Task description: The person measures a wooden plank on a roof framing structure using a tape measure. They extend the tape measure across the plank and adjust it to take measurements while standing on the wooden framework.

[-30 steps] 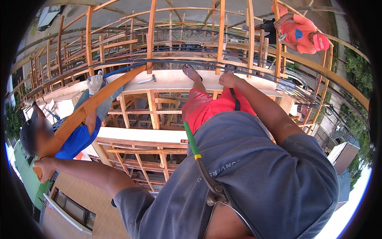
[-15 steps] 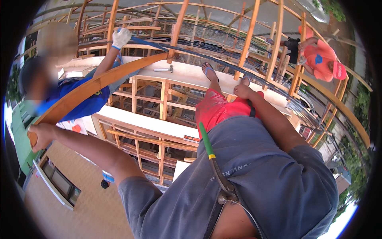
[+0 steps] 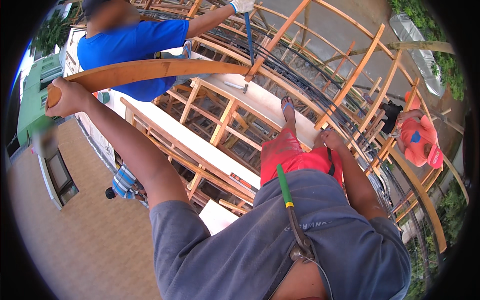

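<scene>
Left hand [image 3: 71,98] grasps wooden board [image 3: 155,71]; I cannot tell whether right hand [image 3: 332,139] is clenched.

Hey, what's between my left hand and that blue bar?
The long wooden plank: in the head view, it runs from your left hand, gripping one end, past the co-worker's blue shirt toward the blue bar.

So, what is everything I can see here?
Long curved wooden plank: one, orange-brown, upper left
Pale-handled hammer: one, on the pale ledge
Orange-red bar, perhaps a spirit level: one, on the long white panel
Green-handled metal tool: one, at shirt front
Slim blue bar: one, at a white glove
Wooden framing: many pieces, orange-brown, throughout
Cables: several, dark, right of centre
Co-workers: at least three; blue shirt upper left, orange shirt right, striped shirt lower left
Building: one, green, far left
Left hand: one, bare, gripping plank
Right hand: one, bare, beside red shorts
</scene>
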Tool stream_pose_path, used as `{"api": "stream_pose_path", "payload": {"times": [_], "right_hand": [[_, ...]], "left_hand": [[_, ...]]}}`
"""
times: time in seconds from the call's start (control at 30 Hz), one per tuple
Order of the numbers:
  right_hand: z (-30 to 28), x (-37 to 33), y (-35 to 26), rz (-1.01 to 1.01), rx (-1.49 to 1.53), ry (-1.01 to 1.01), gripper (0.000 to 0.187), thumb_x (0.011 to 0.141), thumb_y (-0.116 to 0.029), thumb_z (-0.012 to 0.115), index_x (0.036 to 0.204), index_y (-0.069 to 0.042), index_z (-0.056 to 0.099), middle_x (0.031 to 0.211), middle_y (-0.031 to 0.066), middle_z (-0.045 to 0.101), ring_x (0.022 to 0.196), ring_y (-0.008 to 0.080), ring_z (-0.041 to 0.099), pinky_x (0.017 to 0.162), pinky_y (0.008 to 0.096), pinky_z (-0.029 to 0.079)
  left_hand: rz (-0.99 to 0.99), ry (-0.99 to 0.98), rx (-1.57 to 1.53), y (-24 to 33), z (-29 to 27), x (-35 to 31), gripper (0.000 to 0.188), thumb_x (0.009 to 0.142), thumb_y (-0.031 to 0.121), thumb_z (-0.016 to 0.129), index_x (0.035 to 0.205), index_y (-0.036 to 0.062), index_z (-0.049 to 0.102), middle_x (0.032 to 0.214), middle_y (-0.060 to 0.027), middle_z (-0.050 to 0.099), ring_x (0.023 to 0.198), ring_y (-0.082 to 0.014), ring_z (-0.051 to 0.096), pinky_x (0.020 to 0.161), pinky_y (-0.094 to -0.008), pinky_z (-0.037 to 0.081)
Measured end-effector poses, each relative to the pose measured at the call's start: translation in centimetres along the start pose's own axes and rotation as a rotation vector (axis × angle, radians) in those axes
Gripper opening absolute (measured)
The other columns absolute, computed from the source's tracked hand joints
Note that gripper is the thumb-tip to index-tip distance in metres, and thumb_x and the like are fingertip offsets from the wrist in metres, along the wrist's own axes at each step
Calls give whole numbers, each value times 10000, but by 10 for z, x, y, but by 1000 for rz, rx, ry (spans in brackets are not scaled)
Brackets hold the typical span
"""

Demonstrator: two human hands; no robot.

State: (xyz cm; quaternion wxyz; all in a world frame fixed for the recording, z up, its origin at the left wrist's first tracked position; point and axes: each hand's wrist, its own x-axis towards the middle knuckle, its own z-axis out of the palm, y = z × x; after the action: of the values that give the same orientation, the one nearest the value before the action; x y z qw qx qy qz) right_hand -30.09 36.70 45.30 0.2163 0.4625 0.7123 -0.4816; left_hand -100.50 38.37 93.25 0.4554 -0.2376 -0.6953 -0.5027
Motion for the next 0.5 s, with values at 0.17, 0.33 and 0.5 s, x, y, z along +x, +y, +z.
{"api": "stream_pose_path", "payload": {"times": [0.17,0.33,0.5], "right_hand": [[-7,8,-6,32,49,-33,328,919,-281,510,1003,-47,724,981,229,707,952,397,674,879,456,519],[-1,2,0,-82,-13,40,308,929,-277,527,887,-15,684,804,195,690,796,341,696,737,460,531],[4,11,21,-48,-36,10,322,949,-264,482,910,-2,665,745,158,683,672,271,694,678,418,542]], "left_hand": [[-3,8,1,5,2,-3,571,727,189,750,1126,-65,430,1084,-236,560,961,-354,626,827,-429,557],[-39,6,25,9,-6,-3,559,721,180,752,1110,-69,437,1086,-221,547,975,-339,613,845,-421,547],[23,3,-15,1,-3,0,576,718,187,756,1110,-71,422,1059,-211,533,963,-327,604,844,-425,549]]}}
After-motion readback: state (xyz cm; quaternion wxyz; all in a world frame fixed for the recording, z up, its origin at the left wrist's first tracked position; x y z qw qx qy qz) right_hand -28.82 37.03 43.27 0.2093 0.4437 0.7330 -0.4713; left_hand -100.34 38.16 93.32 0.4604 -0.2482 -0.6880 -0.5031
